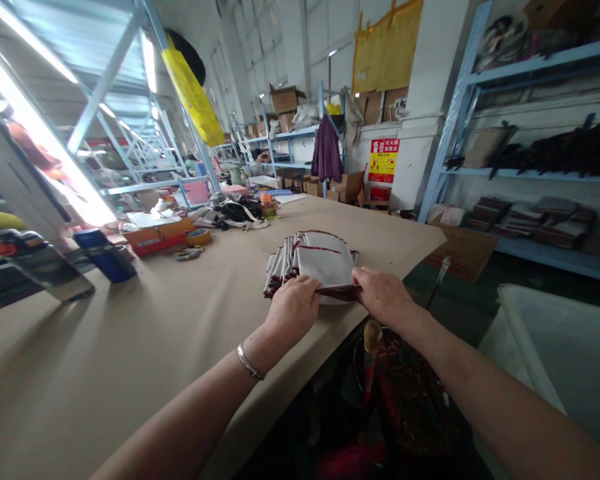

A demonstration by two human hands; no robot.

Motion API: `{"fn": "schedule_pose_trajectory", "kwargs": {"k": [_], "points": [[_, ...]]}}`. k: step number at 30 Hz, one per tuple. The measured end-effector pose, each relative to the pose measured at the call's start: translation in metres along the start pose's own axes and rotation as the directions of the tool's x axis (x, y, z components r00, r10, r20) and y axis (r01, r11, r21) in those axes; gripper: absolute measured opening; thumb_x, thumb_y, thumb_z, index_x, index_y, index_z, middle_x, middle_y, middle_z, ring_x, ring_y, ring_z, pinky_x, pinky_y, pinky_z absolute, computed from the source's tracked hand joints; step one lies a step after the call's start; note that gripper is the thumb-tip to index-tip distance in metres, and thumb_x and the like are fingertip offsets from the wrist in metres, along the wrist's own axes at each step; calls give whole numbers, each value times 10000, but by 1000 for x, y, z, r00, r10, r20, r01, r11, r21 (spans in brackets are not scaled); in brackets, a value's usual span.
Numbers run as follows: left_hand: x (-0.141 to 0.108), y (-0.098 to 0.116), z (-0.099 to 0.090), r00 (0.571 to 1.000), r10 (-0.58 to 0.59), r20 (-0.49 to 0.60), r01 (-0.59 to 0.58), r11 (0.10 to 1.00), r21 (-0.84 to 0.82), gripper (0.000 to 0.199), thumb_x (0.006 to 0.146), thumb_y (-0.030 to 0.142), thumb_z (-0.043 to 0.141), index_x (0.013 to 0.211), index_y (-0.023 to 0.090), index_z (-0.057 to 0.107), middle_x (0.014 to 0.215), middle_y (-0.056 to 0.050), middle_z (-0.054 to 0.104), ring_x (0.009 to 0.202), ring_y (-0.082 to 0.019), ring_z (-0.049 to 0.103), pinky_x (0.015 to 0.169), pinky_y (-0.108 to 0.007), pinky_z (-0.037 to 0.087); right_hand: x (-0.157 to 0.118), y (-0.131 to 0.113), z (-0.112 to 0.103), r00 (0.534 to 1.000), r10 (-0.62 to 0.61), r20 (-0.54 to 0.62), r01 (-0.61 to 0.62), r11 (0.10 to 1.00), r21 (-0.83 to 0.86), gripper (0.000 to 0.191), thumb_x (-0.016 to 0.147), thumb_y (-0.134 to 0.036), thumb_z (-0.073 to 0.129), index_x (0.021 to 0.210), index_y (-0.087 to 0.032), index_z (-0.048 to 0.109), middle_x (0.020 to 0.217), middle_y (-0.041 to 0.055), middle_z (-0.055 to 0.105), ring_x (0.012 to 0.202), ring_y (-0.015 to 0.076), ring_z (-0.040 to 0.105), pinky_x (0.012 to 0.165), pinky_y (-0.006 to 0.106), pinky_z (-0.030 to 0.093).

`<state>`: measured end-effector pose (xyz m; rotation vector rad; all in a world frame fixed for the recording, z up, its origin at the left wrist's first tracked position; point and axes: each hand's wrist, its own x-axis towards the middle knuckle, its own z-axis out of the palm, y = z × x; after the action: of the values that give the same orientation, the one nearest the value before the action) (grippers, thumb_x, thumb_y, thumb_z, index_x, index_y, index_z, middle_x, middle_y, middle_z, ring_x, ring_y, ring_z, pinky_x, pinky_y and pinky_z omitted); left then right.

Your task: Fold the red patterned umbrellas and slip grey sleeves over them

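A pale grey fabric piece with dark red trim (323, 259) lies at the near edge of the brown-covered table (190, 347). My left hand (296, 303), with a bracelet at the wrist, pinches the near edge at its left end. At the right end, my right hand (384, 297) grips the same dark red edge, which is stretched between the two hands. Just behind and to the left, a fanned stack of similar trimmed pieces (280, 263) touches the held one. My fingertips are partly hidden by the backs of my hands.
Yellow-handled snips (189, 253), a tape roll (199, 237) and an orange box (155, 235) lie on the table's left. A dark cloth heap (235, 210) sits farther back. Right of the table are a white bin (517, 333) and blue shelving (455, 113).
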<state>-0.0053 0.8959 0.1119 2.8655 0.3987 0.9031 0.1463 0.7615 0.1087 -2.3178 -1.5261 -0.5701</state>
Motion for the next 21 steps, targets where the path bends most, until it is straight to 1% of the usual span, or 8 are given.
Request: {"fn": "schedule_pose_trajectory", "kwargs": {"k": [3,6,9,11,13,15,18,21], "points": [[-8,12,7,994,-38,-106,14,977,-215,212,769,77,451,750,187,632,752,-16,598,707,-134,549,666,-234,406,-12,14,6,986,123,117,-126,992,22,160,822,-233,517,950,-197,607,836,75,671,743,199,629,607,271,386],[-14,24,17,975,-121,-187,44,929,-368,203,822,143,461,659,176,580,699,-3,544,642,-111,499,607,-219,376,-22,22,10,932,286,223,-355,844,403,241,848,-224,423,997,-189,610,673,30,665,620,180,638,569,264,430],[-15,33,26,958,-185,-218,78,902,-424,294,868,249,456,594,170,526,714,-5,520,642,-106,481,600,-221,370,-45,18,3,916,396,-68,-278,746,605,269,800,-150,420,994,-178,603,752,28,692,658,166,650,630,263,472],[-15,39,30,954,-216,-208,108,896,-432,259,837,226,466,596,172,545,725,-7,525,667,-112,493,618,-225,380,-70,13,-8,904,289,-317,-109,870,481,244,770,-146,490,982,-192,603,849,41,699,750,182,653,693,274,477],[-17,50,33,954,-267,-135,162,841,-517,171,762,169,483,632,179,594,709,-6,542,670,-119,511,615,-227,394,-100,8,-19,905,113,-410,15,955,297,239,782,-152,528,1006,-211,590,855,42,687,770,192,639,710,286,473],[-23,68,36,927,-363,97,323,636,-701,160,709,158,468,681,181,624,645,-4,554,581,-120,513,533,-226,391,-131,8,-26,900,12,-437,67,984,165,233,806,-169,554,1034,-217,566,797,38,665,712,189,613,690,295,467],[-39,103,42,754,-371,543,604,64,-795,162,714,235,458,733,174,607,560,-2,542,425,-123,470,382,-221,329,-176,9,-25,906,-31,-421,70,995,77,215,836,-208,547,1050,-217,538,722,31,634,627,179,578,643,297,455],[-55,136,50,650,-315,692,622,-304,-722,159,686,250,542,817,175,594,626,-10,583,467,-130,525,396,-215,386,-213,4,-9,939,-90,-333,125,989,85,186,857,-245,495,1039,-213,519,677,18,621,581,160,582,578,272,446]]}}
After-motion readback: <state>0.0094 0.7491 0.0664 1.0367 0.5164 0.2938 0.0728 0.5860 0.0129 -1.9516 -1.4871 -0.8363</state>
